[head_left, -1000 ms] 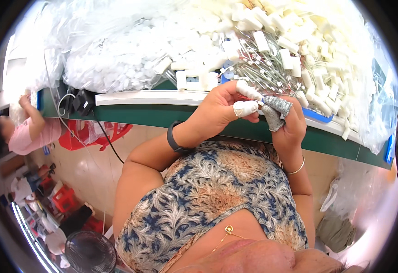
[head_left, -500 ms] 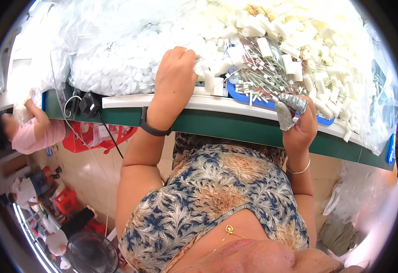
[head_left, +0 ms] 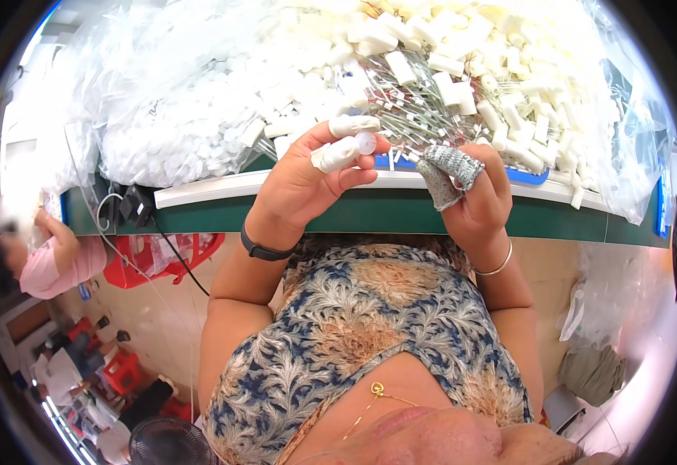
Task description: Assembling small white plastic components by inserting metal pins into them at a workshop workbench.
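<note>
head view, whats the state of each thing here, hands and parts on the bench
left hand: raised, pinching a small white disc between covered fingertips
right hand: raised beside it, grey knit covers on its fingers; a hold cannot be told
metal pins: loose in a heap on the bench
white blocks: piled loose
clear bags of white discs: lying heaped on the left

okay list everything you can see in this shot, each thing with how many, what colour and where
small round disc: one, white, pinched in the left hand's fingertips
round discs heap: many, white, bench left
block pieces: many, cream, bench right
thin metal pins: many, silver, bench centre
tray: one, blue, under the pins
bench edge: one, green with white rim
plastic bag: one, clear, bench right
cables: few, black, bench left edge
another person: one, pink sleeve, far left
fan: one, dark, floor
left hand: white finger covers, black wristband
right hand: grey finger covers, bangle
</note>
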The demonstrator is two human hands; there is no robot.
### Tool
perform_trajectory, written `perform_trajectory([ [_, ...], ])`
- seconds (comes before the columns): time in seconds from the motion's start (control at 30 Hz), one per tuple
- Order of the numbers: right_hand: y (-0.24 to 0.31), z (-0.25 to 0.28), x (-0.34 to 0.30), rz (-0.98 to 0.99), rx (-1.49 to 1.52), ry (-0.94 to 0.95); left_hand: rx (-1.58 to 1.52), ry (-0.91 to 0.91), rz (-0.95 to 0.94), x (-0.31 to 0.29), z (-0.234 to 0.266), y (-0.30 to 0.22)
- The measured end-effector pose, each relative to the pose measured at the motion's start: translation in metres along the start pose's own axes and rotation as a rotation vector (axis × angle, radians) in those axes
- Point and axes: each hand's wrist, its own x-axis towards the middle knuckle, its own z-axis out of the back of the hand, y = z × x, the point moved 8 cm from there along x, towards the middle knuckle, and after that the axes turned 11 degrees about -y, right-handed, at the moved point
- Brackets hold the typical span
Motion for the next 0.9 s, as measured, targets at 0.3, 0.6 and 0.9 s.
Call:
perform_trajectory([
  [0.3, 0.005, 0.008, -0.001, 0.138, -0.025, 0.059, 0.006, 0.055, -0.022, 0.002, -0.008, 0.004],
  [0.6, 0.005, -0.004, 0.002, -0.03, -0.01, 0.155, 0.344, -0.002, -0.25, -0.008, -0.01, 0.001],
  [0.9, -0.051, 0.015, -0.031, -0.302, 0.036, 0.151, 0.419, 0.231, -0.411, 0.019, -0.04, 0.028],
])
